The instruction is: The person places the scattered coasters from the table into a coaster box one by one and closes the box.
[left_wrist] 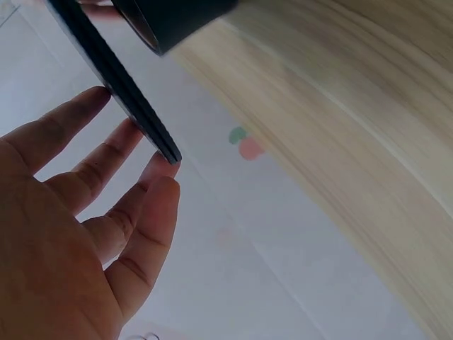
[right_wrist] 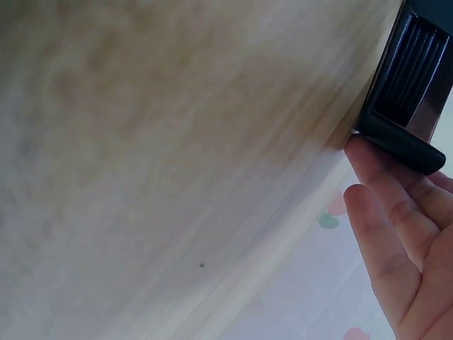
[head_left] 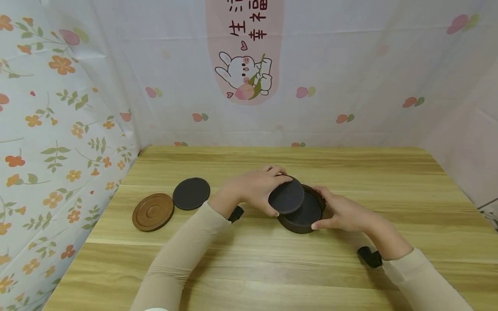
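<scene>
Left hand [head_left: 260, 190] grips a dark round coaster [head_left: 287, 197] above a round holder [head_left: 298, 227]; right hand [head_left: 343, 212] grips the holder's right side. Wood-grain tabletop [head_left: 280, 272] lies beneath; a floral sheet [head_left: 58, 142] hangs at left, a rabbit-printed sheet [head_left: 171, 60] at the far side.

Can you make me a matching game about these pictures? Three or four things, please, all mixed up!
1. wooden disc
2. round holder
3. left hand
4. bunny picture

A. held by the right hand
B. on the white backdrop
C. brown, flat on the table
D. holding a black round thing

Pairs: 1-C, 2-A, 3-D, 4-B
</scene>
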The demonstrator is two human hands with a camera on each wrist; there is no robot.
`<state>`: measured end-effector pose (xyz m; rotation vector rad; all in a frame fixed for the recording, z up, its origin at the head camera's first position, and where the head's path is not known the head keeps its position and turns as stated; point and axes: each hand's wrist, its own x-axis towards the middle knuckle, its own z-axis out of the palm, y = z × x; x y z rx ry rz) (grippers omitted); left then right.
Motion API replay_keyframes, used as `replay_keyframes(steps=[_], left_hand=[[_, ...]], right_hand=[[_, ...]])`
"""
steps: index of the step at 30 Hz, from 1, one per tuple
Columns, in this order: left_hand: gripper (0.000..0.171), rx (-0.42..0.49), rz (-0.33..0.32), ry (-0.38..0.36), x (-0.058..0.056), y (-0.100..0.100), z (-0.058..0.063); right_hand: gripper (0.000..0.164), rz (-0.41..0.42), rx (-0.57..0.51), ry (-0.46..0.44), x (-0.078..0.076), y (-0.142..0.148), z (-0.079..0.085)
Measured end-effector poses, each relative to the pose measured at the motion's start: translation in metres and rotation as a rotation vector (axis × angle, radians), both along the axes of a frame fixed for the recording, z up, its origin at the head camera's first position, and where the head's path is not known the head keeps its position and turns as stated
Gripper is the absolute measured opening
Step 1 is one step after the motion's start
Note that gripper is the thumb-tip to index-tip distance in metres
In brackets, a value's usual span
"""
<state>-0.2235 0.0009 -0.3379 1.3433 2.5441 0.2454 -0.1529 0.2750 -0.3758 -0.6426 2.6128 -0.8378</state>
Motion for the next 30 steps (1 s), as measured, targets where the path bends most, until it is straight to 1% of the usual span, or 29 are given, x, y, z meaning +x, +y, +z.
replay_keyframes(steps=[10, 17, 22, 30], left_hand=[[0.092, -0.050, -0.056, 0.028, 0.005, 0.030, -0.003], [0.092, -0.109, -0.084, 0.055, 0.009, 0.044, -0.006], [0.091, -0.132, -0.089, 0.049, 0.010, 0.048, -0.008], [0.091, -0.119, -0.085, 0.023, 0.010, 0.048, -0.008]], right_hand=[[0.105, 0.017, -0.028, 0.009, 0.001, 0.000, 0.001], [0.103, 0.030, -0.053, 0.013, 0.002, -0.001, 0.002], [0.104, 0.033, -0.057, 0.020, 0.002, 0.000, 0.000], [0.103, 0.034, -0.062, 0.018, 0.000, 0.001, -0.002]])
